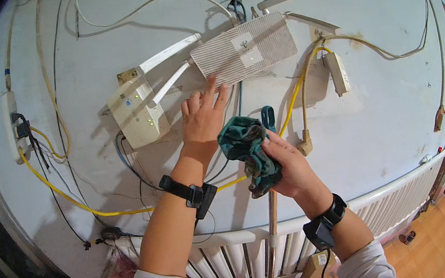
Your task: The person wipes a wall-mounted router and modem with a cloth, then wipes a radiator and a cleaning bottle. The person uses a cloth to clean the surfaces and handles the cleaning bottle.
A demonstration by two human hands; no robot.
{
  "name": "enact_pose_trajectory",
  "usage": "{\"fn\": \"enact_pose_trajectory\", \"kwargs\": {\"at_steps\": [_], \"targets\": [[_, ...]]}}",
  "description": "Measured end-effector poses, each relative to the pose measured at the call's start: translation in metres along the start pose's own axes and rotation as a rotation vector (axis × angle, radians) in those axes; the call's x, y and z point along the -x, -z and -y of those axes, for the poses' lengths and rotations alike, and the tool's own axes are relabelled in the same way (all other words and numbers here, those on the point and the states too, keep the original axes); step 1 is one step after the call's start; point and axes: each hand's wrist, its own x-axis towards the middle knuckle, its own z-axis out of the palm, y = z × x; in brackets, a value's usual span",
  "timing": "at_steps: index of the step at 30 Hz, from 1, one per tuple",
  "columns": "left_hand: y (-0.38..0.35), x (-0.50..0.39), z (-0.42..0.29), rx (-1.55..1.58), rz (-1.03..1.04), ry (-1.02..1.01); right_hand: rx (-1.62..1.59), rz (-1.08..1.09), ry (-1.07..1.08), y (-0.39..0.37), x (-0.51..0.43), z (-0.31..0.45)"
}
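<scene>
A white router (277, 42) with a ribbed front and several antennas hangs tilted on the wall. The spread fingertips of my left hand (203, 113) are at its lower edge, and the hand holds nothing. In my right hand (291, 163) is a crumpled dark green cloth (243, 136), gripped below the router. Behind the cloth stands a copper-coloured pole (272, 218) with a teal loop end (268, 119); whether my right hand also grips the pole, I cannot tell. To the left of my left hand is a smaller cream network box (137, 117) with green lights lit.
A yellow cable (108, 215) crosses the wall behind my arms. A power strip (12, 127) hangs at far left, and a white socket block (338, 73) hangs at right beside a loose plug (305, 146). The white radiator (401, 181) runs below, near a cardboard box (314, 274).
</scene>
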Motion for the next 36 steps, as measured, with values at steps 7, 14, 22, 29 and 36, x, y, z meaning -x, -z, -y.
{"fn": "enact_pose_trajectory", "kwargs": {"at_steps": [7,14,22,29,36], "targets": [[-0.003,0.005,-0.004,-0.045,0.022,0.007,-0.025,-0.104,-0.036,0.021,0.020,-0.003],[0.004,0.013,-0.005,0.015,-0.031,-0.017,-0.085,-0.131,-0.091,0.034,0.026,-0.009],[0.054,0.039,-0.044,1.341,0.303,0.550,-0.080,-0.199,-0.048,0.041,0.033,-0.009],[0.061,0.044,-0.066,1.549,0.496,0.662,-0.082,-0.187,-0.050,0.053,0.042,-0.004],[0.064,0.011,-0.075,1.665,0.576,0.792,0.023,-0.092,0.056,0.055,0.051,0.012]]}}
